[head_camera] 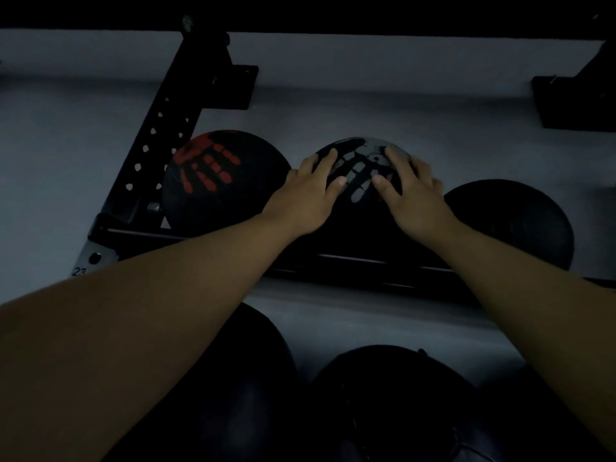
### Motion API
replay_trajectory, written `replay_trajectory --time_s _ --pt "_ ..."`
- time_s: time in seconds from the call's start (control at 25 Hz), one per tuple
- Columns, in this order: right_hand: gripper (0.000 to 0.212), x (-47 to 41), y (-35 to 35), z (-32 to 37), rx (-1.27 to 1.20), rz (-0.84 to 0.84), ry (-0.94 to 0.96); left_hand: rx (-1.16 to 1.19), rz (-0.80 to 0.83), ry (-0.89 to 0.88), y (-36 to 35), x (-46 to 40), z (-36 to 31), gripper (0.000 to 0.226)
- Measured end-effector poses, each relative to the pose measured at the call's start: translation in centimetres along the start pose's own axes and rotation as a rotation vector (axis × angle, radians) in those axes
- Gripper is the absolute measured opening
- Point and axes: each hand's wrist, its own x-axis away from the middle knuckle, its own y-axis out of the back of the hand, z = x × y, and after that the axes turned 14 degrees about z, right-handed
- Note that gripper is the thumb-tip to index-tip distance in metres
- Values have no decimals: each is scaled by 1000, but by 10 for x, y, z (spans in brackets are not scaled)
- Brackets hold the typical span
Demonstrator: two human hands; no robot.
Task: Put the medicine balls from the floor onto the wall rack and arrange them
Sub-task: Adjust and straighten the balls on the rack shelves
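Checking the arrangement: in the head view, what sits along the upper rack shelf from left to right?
Perforated black upright → ball with red handprint → ball with grey handprint, held by left hand and right hand → plain dark ball.

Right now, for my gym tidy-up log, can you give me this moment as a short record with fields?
setting: dim room, black metal wall rack on a pale wall
upper row: black ball with red handprint, black ball with grey handprint, plain black ball
left hand: fingers spread on the grey-print ball
right hand: same ball, other side
lower row: more dark balls, details unclear
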Motion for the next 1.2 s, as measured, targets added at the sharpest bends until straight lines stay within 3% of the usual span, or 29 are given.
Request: replay_trajectory --time_s 0.12,0.24,0.36,0.52,0.8,1.04,1.2 --pt "65 3 1 8 66 -63 -22 -99 60 -43 18 8 9 65" --pt "57 11 -9 32 184 -146 81 -324 -43 -32 37 20 29 58" --pt "53 12 -35 62 324 -94 180 -392 -95 77 57 36 67 58" --pt "56 -3 -61 107 274 -85 77 -366 -93 169 91 52 126 64" --pt "65 -54 -115 203 222 65 106 -221 77 14 129 54 199 71" --pt "67 -62 -139 202 209 60 107 -179 -26 -38 112 54 212 65" --pt "67 -60 -144 198 163 43 98 -33 -25 -44 104 57 206 63"
